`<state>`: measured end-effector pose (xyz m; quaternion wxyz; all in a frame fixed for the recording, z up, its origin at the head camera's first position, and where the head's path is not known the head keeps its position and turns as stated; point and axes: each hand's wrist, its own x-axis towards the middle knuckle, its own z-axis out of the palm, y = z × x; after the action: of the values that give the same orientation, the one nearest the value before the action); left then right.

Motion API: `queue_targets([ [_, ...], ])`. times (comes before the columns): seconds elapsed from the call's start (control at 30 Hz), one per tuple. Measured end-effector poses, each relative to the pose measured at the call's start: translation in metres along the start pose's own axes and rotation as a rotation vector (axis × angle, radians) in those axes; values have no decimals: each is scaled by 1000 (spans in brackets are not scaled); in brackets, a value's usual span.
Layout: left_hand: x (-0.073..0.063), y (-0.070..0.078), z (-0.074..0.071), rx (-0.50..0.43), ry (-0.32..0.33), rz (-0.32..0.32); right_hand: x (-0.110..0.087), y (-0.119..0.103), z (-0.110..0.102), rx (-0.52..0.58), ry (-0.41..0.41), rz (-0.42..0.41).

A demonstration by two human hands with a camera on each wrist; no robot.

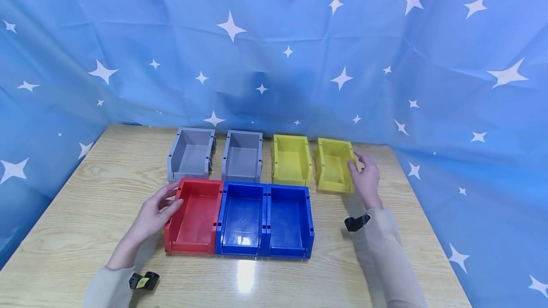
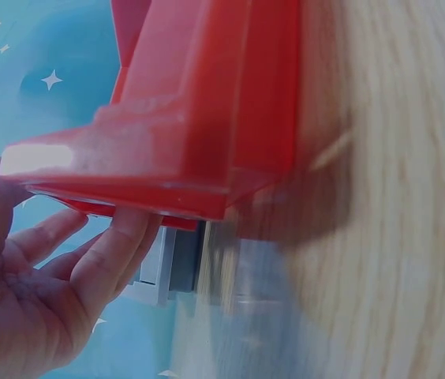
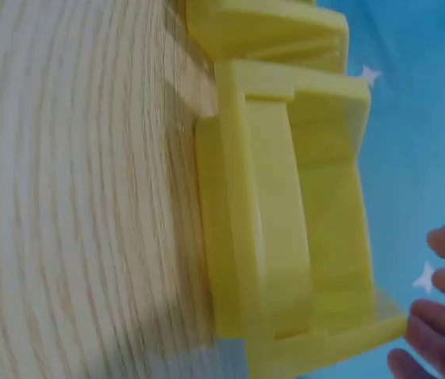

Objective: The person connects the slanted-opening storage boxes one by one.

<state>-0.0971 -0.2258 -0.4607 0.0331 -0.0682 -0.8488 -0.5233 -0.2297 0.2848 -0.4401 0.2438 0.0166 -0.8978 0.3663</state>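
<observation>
My left hand (image 1: 151, 214) is at the left side wall of a red open-front bin (image 1: 198, 213). Its thumb reaches over the rim and its other fingers lie against the outer wall, gripping that side. The red bin stands flush beside a blue bin (image 1: 243, 213), with a second blue bin (image 1: 290, 215) on the far side of that one. Farther back, my right hand (image 1: 369, 180) is beside the rightmost yellow bin (image 1: 336, 165). Thumb and fingers are spread apart, with fingertips (image 3: 424, 312) right at the rim of its right wall.
Behind the front row stand two grey bins (image 1: 194, 153) and another yellow bin (image 1: 292, 158), with gaps between them. Everything sits on a light wooden table (image 1: 85, 194). A blue curtain with white stars (image 1: 265, 61) hangs right behind the table's back edge.
</observation>
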Motion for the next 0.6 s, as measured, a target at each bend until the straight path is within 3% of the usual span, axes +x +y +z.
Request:
queue_targets([
  [0.33, 0, 0, 0, 14, 12, 6, 9, 16, 7, 64, -72, 142],
  [0.6, 0, 0, 0, 8, 5, 4, 9, 26, 14, 84, -28, 185],
])
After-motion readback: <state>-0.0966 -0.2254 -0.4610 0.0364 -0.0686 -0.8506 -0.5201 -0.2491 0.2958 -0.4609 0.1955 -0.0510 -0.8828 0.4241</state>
